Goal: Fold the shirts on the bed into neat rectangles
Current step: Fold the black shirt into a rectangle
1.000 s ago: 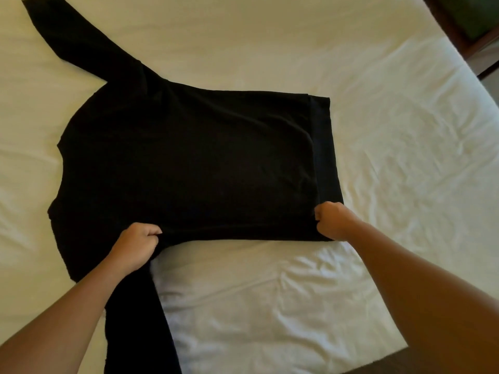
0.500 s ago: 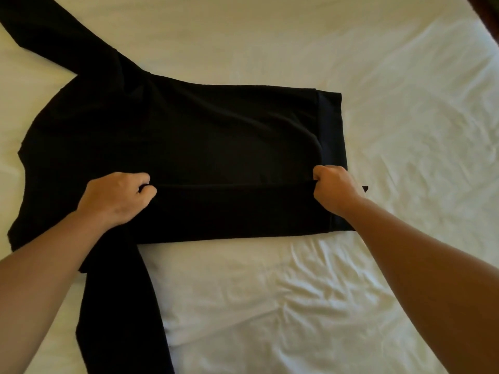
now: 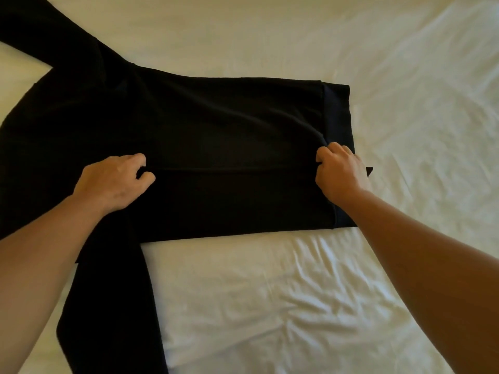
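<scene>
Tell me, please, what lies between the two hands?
In the head view, only the black shirt: its folded-over edge runs from the left hand to the right hand.

Black long-sleeve shirt [image 3: 216,130] flat on bed, near edge folded over.

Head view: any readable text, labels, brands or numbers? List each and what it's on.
None readable.
Black shirt: plain fabric, no print, tag or logo showing on the visible side.
White bed sheet: plain and creased, no markings.
Left hand and right hand: bare, no watch, ring or band with writing in view.
</scene>
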{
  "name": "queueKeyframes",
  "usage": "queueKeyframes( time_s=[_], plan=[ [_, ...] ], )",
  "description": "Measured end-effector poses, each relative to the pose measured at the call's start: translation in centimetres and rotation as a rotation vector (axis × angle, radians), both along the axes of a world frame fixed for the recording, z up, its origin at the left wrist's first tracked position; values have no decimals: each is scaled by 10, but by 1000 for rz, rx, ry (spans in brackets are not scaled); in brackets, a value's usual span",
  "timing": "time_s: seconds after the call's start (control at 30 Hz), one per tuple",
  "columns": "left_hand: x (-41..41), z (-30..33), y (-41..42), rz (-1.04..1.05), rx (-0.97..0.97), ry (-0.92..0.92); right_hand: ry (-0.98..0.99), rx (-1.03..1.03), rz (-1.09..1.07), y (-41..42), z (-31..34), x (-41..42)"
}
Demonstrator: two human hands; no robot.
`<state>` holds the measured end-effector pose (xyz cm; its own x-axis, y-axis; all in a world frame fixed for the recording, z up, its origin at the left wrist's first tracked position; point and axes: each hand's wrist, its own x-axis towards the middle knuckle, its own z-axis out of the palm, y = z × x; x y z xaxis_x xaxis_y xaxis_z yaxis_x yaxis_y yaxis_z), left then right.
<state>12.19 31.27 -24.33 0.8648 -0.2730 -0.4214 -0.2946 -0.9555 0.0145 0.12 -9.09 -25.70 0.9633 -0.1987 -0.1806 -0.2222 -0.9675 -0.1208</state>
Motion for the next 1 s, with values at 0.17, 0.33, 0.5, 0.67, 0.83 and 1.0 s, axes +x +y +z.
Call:
queueKeyframes(
  time_s=[0.17,0.33,0.5,0.67,0.83,1.0],
  plan=[
    [-38,-6,-18,-85,-82,-331,-285,12,-149,30,2,-11],
    [-87,-33,-50,-279,-63,-76,-28,119,146,90,-11,-44],
    [-81,-61,-45,-230,-83,32,179,-69,89,36,-31,-74],
    [-82,-46,-54,-221,14,87,254,-82,56,27,-28,-80],
    [-118,-2,-37,-5,-124,-139,283,-118,-37,67,-4,-73],
    [-199,3,38,651,-288,-264,234,0,106,150,12,-65]
  ],
)
